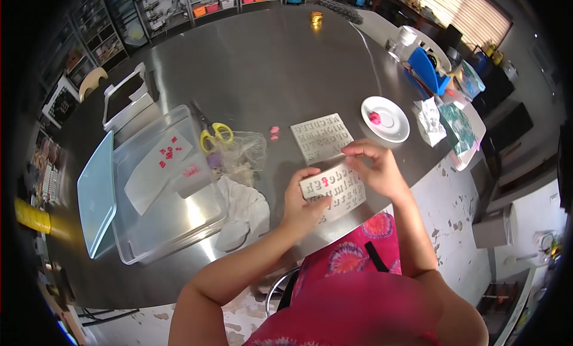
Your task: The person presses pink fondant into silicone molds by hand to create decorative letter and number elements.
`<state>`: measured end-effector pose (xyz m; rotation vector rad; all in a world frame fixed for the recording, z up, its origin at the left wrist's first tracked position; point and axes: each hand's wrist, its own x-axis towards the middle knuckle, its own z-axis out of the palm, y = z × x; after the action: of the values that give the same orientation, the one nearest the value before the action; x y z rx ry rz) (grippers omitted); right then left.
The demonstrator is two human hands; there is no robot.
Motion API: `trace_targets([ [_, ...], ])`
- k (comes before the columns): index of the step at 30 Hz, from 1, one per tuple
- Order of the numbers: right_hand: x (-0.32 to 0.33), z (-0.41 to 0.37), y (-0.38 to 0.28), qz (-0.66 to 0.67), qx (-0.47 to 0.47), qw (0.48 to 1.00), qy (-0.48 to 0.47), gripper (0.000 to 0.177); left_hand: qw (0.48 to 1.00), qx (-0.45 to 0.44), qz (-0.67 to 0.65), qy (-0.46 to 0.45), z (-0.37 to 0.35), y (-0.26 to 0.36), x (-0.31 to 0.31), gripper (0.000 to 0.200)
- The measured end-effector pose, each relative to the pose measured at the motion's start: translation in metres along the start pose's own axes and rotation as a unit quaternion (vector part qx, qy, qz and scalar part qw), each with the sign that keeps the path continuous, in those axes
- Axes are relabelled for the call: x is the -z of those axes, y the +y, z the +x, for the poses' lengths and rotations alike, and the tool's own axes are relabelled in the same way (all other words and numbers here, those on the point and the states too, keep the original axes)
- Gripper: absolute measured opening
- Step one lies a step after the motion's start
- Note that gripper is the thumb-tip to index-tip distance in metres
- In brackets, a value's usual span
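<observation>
My left hand grips an off-white letter mould from its left side, thumb lying across its face. The mould is tilted up above the table's front edge, and its hollows are shaped like lower-case letters. Bright pink material fills one letter near the top. At the mould's upper right edge, my right hand has its fingers closed in a pinch; what sits between them is hidden. Just beyond lies a second mould with capital letters, flat on the table. A white saucer holds a pink lump.
Two small pink pieces lie left of the flat mould. Farther left are yellow-handled scissors, a crumpled plastic bag, white cloth or paper and a clear tub with red letters on paper. Crumpled paper lies right of the saucer.
</observation>
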<state>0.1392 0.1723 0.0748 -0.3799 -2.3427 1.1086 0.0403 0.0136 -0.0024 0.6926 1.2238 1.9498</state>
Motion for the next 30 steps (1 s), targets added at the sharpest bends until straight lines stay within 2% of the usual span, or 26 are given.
trace_targets([
  [1, -0.002, -0.013, 0.002, 0.002, -0.006, 1.0, 0.007, 0.021, 0.999, 0.006, -0.047, 0.004, -0.001, 0.001, -0.001, 0.06],
  [3, -0.012, -0.03, 0.002, -0.078, 0.007, 0.992, 0.099, 0.029, 0.998, 0.012, -0.056, -0.007, -0.001, 0.004, -0.001, 0.059],
  [4, -0.015, -0.034, 0.01, -0.036, -0.005, 0.995, 0.096, 0.037, 0.998, 0.015, -0.061, -0.006, 0.0, 0.005, -0.001, 0.059],
  [5, -0.018, -0.038, 0.015, -0.034, -0.008, 0.994, 0.102, 0.037, 0.998, 0.018, -0.067, -0.004, -0.001, 0.006, -0.001, 0.059],
  [7, -0.023, -0.043, 0.019, 0.215, -0.152, 0.962, 0.08, 0.039, 0.999, -0.011, -0.047, -0.012, -0.003, 0.004, 0.001, 0.056],
  [8, -0.022, -0.044, 0.02, 0.217, -0.151, 0.961, 0.083, 0.039, 0.998, 0.012, -0.055, -0.014, -0.004, 0.005, 0.002, 0.052],
  [10, -0.016, -0.045, 0.022, 0.162, -0.175, 0.97, 0.056, 0.04, 0.997, 0.036, -0.062, -0.016, -0.005, 0.003, 0.003, 0.047],
  [12, -0.013, -0.046, 0.022, 0.113, -0.171, 0.978, 0.048, 0.04, 0.999, -0.045, -0.014, 0.011, -0.003, -0.006, 0.006, 0.036],
  [14, -0.013, -0.044, 0.019, 0.063, -0.167, 0.983, 0.037, 0.04, 0.997, -0.064, -0.023, 0.031, -0.002, -0.008, 0.005, 0.033],
  [16, -0.015, -0.043, 0.014, -0.06, -0.168, 0.984, 0.028, 0.038, 0.995, -0.082, -0.032, 0.053, -0.003, -0.009, 0.006, 0.03],
  [17, -0.017, -0.042, 0.014, -0.058, -0.167, 0.984, 0.025, 0.038, 0.992, -0.11, 0.006, 0.058, -0.004, -0.009, 0.007, 0.028],
  [19, -0.023, -0.039, 0.014, -0.233, -0.003, 0.967, 0.106, 0.034, 0.987, -0.14, 0.046, 0.066, -0.004, -0.01, 0.009, 0.027],
  [21, -0.026, -0.031, 0.011, -0.194, -0.022, 0.976, 0.095, 0.03, 0.976, -0.199, 0.052, 0.073, -0.003, -0.013, 0.011, 0.028],
  [23, -0.029, -0.026, 0.006, -0.157, -0.041, 0.983, 0.084, 0.027, 0.978, -0.189, 0.037, 0.085, -0.003, -0.015, 0.009, 0.031],
  [25, -0.033, -0.022, 0.002, -0.09, -0.073, 0.993, 0.006, 0.025, 0.979, -0.179, 0.022, 0.094, -0.001, -0.018, 0.007, 0.034],
  [26, -0.036, -0.021, 0.002, -0.091, -0.073, 0.993, 0.005, 0.025, 0.98, -0.174, 0.03, 0.093, 0.0, -0.02, 0.007, 0.035],
  [28, -0.043, -0.021, 0.006, -0.137, 0.017, 0.99, 0.009, 0.018, 0.981, -0.168, 0.039, 0.093, 0.0, -0.018, 0.007, 0.037],
  [30, -0.046, -0.022, 0.008, -0.147, 0.021, 0.989, -0.004, 0.015, 0.984, -0.15, 0.044, 0.082, -0.003, -0.013, 0.006, 0.035],
])
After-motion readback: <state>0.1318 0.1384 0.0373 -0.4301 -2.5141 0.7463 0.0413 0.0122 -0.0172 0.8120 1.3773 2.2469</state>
